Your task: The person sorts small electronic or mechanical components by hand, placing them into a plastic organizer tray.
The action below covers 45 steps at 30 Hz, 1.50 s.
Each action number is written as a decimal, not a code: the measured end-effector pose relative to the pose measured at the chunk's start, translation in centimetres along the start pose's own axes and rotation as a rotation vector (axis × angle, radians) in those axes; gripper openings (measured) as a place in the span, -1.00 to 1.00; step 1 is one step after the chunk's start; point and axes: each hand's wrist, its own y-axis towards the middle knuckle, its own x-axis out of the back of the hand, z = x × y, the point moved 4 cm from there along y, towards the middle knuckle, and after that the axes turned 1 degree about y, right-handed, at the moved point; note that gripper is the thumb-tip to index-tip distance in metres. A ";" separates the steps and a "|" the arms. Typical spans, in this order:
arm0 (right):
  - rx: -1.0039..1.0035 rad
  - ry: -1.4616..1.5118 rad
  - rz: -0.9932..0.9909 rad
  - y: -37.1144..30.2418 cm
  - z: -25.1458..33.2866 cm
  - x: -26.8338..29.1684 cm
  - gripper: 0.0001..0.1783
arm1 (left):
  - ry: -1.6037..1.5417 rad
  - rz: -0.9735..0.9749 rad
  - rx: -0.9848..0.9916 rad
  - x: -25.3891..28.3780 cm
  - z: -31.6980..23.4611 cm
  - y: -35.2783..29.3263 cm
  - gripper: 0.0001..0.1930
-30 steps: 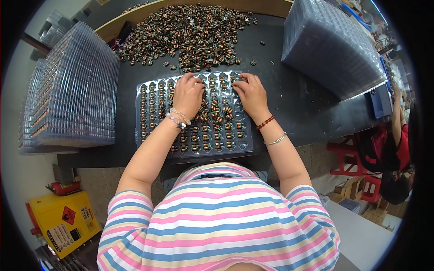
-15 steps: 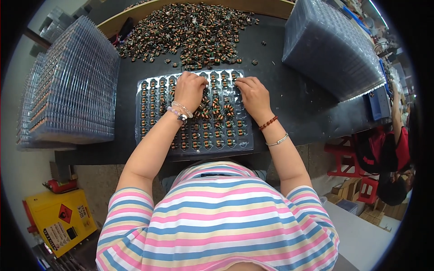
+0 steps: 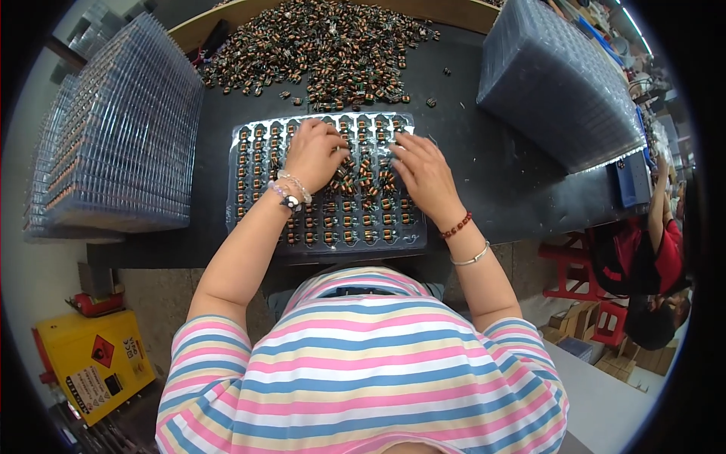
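A clear plastic tray (image 3: pixel 237 193) lies before me, its pockets holding small wound coils with copper-coloured windings and dark ends. Loose coils (image 3: pixel 368 181) are heaped over the tray's middle. My left hand (image 3: pixel 311 155) hovers over the upper middle, fingers bent and parted beside the heap's left edge. Its palm hides some pockets, and no coil shows clearly in its fingers. Over the right side is my right hand (image 3: pixel 426 174), fingers apart and pointing left toward the loose coils. It appears to hold nothing.
A large pile of coils (image 3: pixel 325 57) covers the table's far side, against a wooden edge (image 3: pixel 454 17). Tall stacks of clear trays stand left (image 3: pixel 125 144) and right (image 3: pixel 556 91). Stray coils (image 3: pixel 431 101) lie beside the pile. Another person (image 3: pixel 654 257) is at far right.
Both hands have drawn back from the tray's far rows toward the loose coils. Their fingers, closer together before, have parted. The whole view has shifted slightly.
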 end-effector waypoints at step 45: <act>-0.615 1.232 -0.460 -0.6 -6.5 -1.1 -0.74 | -0.067 -0.081 -0.191 -2.9 -2.4 0.9 -0.91</act>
